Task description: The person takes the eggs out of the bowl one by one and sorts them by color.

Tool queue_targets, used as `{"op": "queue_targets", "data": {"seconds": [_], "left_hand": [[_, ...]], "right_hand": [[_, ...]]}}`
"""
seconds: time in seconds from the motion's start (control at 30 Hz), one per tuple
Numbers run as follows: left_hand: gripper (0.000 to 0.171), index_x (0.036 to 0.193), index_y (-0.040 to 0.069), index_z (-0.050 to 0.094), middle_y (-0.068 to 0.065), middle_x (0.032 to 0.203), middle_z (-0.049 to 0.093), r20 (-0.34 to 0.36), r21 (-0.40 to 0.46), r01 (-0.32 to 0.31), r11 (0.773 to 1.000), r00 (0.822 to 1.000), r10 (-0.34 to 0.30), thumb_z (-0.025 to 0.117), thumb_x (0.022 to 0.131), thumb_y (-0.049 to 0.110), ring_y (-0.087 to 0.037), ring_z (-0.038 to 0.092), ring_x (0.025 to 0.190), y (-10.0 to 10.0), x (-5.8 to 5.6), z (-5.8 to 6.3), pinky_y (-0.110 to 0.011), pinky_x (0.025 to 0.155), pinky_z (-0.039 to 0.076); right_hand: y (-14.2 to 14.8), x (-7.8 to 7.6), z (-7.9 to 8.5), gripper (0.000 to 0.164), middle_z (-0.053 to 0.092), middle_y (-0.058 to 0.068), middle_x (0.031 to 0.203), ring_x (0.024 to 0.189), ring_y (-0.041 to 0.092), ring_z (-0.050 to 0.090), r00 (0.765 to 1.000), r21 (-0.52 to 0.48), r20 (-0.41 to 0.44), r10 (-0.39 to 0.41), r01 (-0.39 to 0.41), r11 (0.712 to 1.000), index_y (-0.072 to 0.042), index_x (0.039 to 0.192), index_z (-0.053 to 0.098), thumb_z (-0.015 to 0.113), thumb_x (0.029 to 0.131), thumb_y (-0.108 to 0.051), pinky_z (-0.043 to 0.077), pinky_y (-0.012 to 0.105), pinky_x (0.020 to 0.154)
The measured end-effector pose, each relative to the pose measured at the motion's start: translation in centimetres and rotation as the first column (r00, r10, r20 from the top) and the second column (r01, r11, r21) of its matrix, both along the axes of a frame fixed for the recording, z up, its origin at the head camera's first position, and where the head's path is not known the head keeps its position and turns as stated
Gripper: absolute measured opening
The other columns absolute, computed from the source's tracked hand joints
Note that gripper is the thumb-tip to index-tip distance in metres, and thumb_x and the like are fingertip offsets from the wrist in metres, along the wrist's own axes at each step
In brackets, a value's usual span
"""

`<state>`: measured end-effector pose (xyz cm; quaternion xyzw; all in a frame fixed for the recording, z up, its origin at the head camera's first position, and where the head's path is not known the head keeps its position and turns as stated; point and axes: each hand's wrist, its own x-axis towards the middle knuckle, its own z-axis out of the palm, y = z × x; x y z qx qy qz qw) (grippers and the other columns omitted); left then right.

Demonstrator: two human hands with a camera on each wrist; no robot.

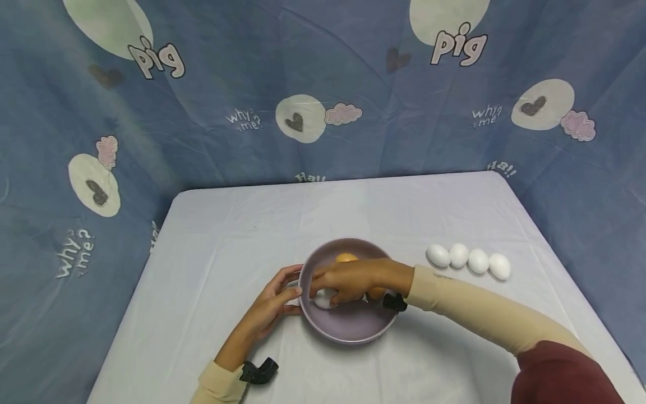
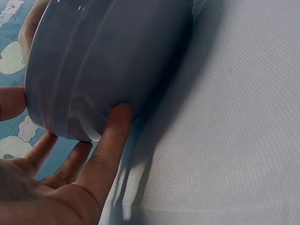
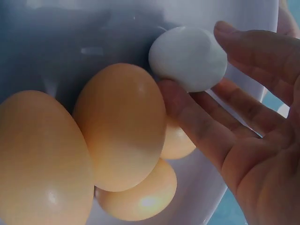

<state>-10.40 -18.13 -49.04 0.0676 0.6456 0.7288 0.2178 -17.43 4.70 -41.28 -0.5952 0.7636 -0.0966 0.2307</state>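
A lilac bowl [image 1: 348, 331] stands on the white table, with several light-brown eggs [image 3: 122, 126] and a white egg [image 3: 190, 58] inside. My right hand [image 1: 350, 279] reaches down into the bowl and holds the white egg between thumb and fingers, near the bowl's left wall. In the head view the hand covers most of the brown eggs; one brown egg [image 1: 346, 257] shows past its far side. My left hand [image 1: 267, 306] rests against the bowl's left side. Its fairly straight fingers [image 2: 101, 164] touch the outer wall, and the thumb meets the rim.
Right of the bowl, several white eggs [image 1: 458, 255] lie in a row on the white tablecloth [image 1: 227, 241]. A blue printed curtain [image 1: 212, 140] hangs behind and beside the table. Each wrist carries a black camera mount [image 1: 259, 371].
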Motion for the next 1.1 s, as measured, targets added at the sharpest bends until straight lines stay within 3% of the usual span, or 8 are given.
{"op": "queue_targets", "data": {"seconds": [0.43,0.87,1.1], "left_hand": [[0.057,0.152,0.013,0.034,-0.021,0.155,0.031,0.013,-0.006,-0.003,1.0,1.0,0.003,0.058,0.1,0.016,-0.027,0.054,0.125,0.0,0.0,0.0,-0.043,0.085,0.059],[0.058,0.152,0.01,0.033,-0.021,0.156,0.031,0.009,0.015,0.006,1.0,1.0,-0.006,0.058,0.1,0.016,-0.023,0.056,0.122,0.3,0.1,-0.6,-0.043,0.084,0.06],[0.057,0.152,0.011,0.033,-0.02,0.155,0.031,-0.004,-0.003,-0.006,1.0,1.0,0.006,0.057,0.1,0.015,-0.023,0.057,0.12,-0.1,0.0,-0.1,-0.043,0.084,0.06]], "right_hand": [[-0.7,-0.1,-0.8,0.04,0.057,0.0,0.134,0.127,0.015,0.054,0.998,0.005,-0.051,0.02,-0.019,1.0,-0.016,0.126,0.065,0.076,0.088,-0.015,0.042,0.023,0.109],[-0.4,0.0,-1.5,0.039,0.059,-0.001,0.131,0.124,0.013,0.054,0.997,-0.014,-0.055,0.049,-0.05,0.999,-0.018,0.125,0.066,0.075,0.088,-0.016,0.042,0.021,0.107],[-0.2,0.0,-0.2,0.041,0.055,0.002,0.139,0.129,0.015,0.053,1.0,-0.024,-0.022,0.015,-0.016,1.0,-0.015,0.129,0.065,0.075,0.09,-0.016,0.043,0.022,0.108]]}}
